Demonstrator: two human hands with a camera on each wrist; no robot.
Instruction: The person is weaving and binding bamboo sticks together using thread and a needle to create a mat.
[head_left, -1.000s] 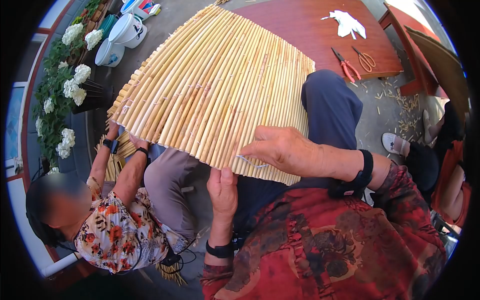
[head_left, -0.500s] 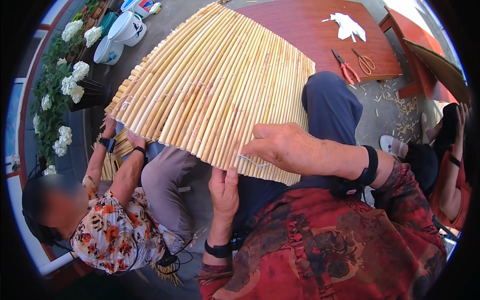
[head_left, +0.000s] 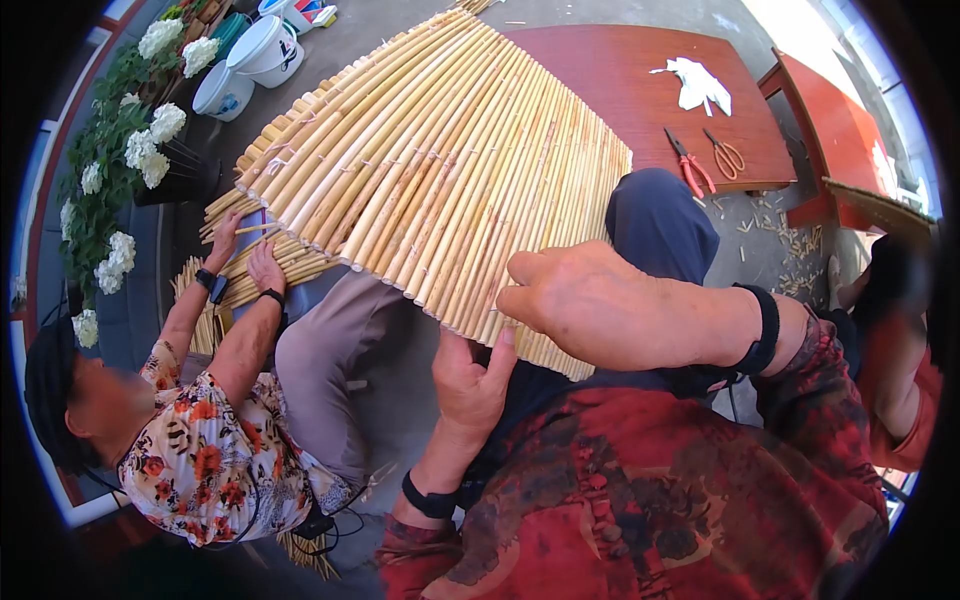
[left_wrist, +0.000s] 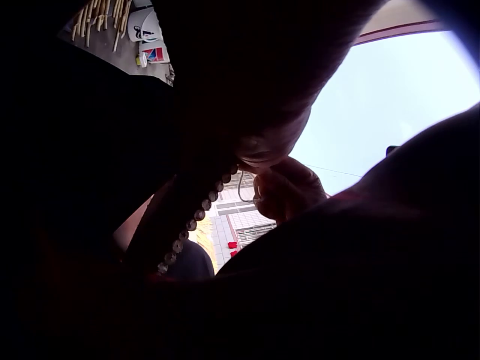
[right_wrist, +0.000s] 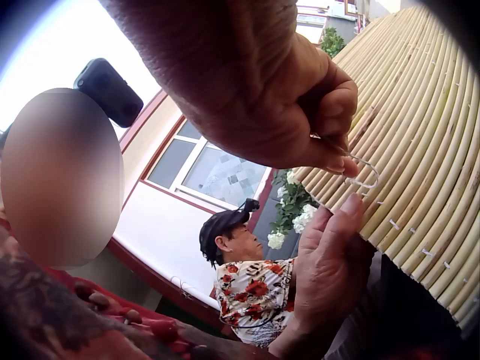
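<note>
A mat of pale reed sticks (head_left: 450, 170), bound with rows of white stitches, lies slanted across the person's lap. At its near edge the left hand (head_left: 470, 380) grips the stick ends, thumb on the upper face and fingers underneath. Just above, the right hand (head_left: 590, 305) is bent over the mat with curled fingers. Thumb and forefinger pinch a white string (right_wrist: 375, 174), which loops beside the left thumb in the right wrist view. In the dark left wrist view a beaded bracelet (left_wrist: 199, 215) shows, and the mat is mostly hidden.
Pliers (head_left: 690, 165), scissors (head_left: 725, 158) and a white cloth (head_left: 695, 85) lie on a red table (head_left: 590, 60). On the left, another person in a floral shirt (head_left: 205, 450) handles a bundle of sticks (head_left: 270, 265). Buckets (head_left: 265, 50) and white flowers (head_left: 145, 150) stand behind.
The left hand has shifted right along the edge, its thumb spreading. The right hand has moved slightly right. The other person's hands have moved off the mat's corner onto loose sticks.
</note>
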